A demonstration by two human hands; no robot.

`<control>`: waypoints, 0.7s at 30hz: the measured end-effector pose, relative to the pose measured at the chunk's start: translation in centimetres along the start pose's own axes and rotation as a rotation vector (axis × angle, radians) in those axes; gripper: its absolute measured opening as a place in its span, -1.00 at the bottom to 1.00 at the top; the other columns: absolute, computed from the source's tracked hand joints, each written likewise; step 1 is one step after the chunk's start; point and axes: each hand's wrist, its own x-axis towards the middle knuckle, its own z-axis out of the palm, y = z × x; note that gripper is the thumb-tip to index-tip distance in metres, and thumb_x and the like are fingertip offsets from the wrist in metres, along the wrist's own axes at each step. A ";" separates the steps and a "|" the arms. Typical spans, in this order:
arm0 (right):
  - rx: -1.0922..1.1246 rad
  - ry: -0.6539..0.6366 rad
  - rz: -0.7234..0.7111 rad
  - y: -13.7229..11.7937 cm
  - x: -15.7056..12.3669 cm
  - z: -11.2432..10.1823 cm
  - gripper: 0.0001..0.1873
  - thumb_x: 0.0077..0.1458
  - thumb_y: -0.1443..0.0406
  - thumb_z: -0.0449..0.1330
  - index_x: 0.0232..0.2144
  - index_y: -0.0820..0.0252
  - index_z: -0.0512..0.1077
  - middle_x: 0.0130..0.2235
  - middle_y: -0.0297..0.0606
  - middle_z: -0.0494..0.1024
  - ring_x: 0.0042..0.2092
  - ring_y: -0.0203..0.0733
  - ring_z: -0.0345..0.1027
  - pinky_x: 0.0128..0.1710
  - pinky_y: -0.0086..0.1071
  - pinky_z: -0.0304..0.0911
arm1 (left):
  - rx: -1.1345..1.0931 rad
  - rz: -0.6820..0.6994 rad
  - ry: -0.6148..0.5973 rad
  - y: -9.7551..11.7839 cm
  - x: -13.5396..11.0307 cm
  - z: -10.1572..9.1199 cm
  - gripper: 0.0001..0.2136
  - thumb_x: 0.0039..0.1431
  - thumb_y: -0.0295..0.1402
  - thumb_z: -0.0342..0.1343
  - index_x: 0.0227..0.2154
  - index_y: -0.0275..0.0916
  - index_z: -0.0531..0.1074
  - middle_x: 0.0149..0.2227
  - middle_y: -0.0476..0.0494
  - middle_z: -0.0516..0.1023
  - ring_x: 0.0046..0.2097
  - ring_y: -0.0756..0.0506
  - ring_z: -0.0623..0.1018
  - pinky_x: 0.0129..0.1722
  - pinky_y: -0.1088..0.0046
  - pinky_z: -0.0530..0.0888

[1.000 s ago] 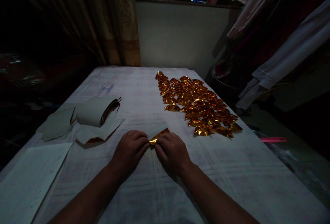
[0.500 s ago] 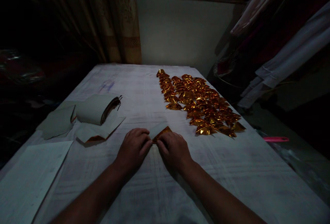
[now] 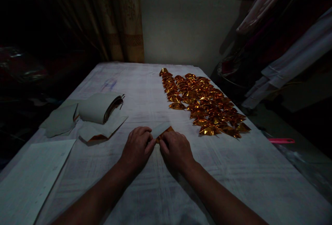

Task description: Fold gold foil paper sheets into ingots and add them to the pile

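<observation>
A sheet of gold foil paper (image 3: 161, 128), pale on its back, lies partly folded between my two hands, with a gold edge showing. My left hand (image 3: 138, 145) is closed, thumb and fingers pinching the left end of the paper. From the other side my right hand (image 3: 177, 148) grips it, fingers curled over the gold part. The fingertips are close together, and the hands cover much of the sheet. Beyond my right hand spreads a group of folded gold foil pieces (image 3: 207, 105) in rows.
Left of my hands sits a curled stack of pale-backed paper (image 3: 94, 107), with a loose sheet (image 3: 101, 131) in front and more sheets (image 3: 61, 119) beside it. A white sheet (image 3: 38, 176) lies at the table's left edge. Clothes (image 3: 293, 59) hang at right; a pink handle (image 3: 281, 140) shows below.
The whole view has shifted slightly. Both hands stay on the foil paper, with the fingers moved only a little; more of its pale back shows above the gold edge.
</observation>
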 end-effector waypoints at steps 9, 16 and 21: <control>0.008 0.004 0.002 0.0 -0.1 0.3 -0.93 0.18 0.38 0.19 -0.34 0.14 0.47 -0.32 -0.25 0.57 -0.21 -0.10 0.41 -0.24 -0.29 0.05 | 0.019 -0.011 -0.021 0.1 0.0 0.0 -0.86 0.27 -0.38 0.09 -0.43 -0.18 0.37 -0.08 -0.18 0.52 0.02 -0.22 0.45 0.08 0.09 0.39; 0.002 0.039 -0.007 0.0 -0.1 0.5 -0.92 0.18 0.38 0.18 -0.36 0.13 0.46 -0.33 -0.25 0.56 -0.23 -0.11 0.40 -0.25 -0.29 0.04 | 0.033 -0.013 -0.003 0.2 0.0 0.1 -0.86 0.26 -0.38 0.08 -0.44 -0.18 0.36 -0.09 -0.19 0.53 0.01 -0.23 0.45 0.08 0.08 0.39; 0.001 0.035 -0.004 -0.1 -0.2 0.5 -0.93 0.18 0.38 0.19 -0.35 0.13 0.45 -0.31 -0.26 0.56 -0.21 -0.10 0.41 -0.24 -0.28 0.03 | 0.033 -0.009 -0.013 0.3 0.0 0.1 -0.86 0.27 -0.39 0.06 -0.43 -0.18 0.34 -0.09 -0.20 0.52 0.01 -0.23 0.44 0.07 0.08 0.39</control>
